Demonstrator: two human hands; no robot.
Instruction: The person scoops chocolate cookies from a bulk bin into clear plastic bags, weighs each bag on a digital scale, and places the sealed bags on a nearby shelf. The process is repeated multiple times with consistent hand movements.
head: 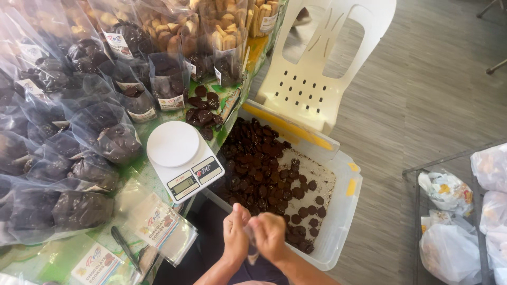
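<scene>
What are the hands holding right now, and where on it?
Both hands, left and right, pinch a small clear plastic bag at its top edge; it hangs below the fingers.

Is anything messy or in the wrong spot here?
A few dark cookies lie loose on the green table above the white scale, not in a bag or in the clear bin. Both hands, left hand and right hand, pinch a small clear bag. Nothing looks spilled or broken.

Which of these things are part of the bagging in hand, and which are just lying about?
In use: left hand and right hand on small clear bag; bin of dark cookies; kitchen scale; empty labelled bags.
Lying about: white plastic chair; white sacks; filled cookie bags.
</scene>
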